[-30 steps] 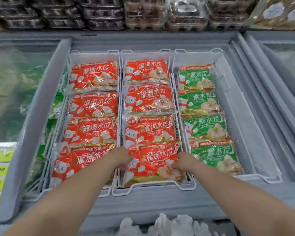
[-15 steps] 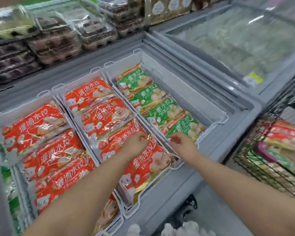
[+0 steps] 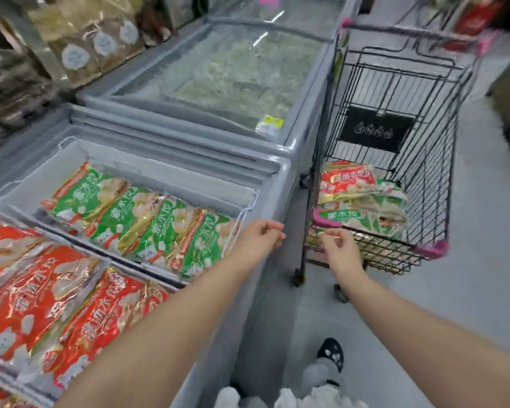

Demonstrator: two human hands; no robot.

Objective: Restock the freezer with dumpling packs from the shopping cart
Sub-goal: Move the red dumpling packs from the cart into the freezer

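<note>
Between the freezer [image 3: 277,184] and the shopping cart [image 3: 433,178], both your hands are empty and heading right.

At the left, the red dumpling packs [image 3: 80,313] you were pressing down half a second ago now lie flat and released. The next wire basket [image 3: 249,206] holds a row of four overlapping green dumpling packs [image 3: 136,222], with bare space along its far side. Your left hand [image 3: 259,237] has lifted off and is over the freezer's corner, fingers loosely curled round nothing. Your right hand [image 3: 339,245], just as slack and holding nothing, hangs just short of the cart's near rim. That placement looks finished, so a fresh pick-up is the likely next step. In the cart, one red pack [image 3: 348,179] lies on a stack of green packs [image 3: 374,209], untouched.
</note>
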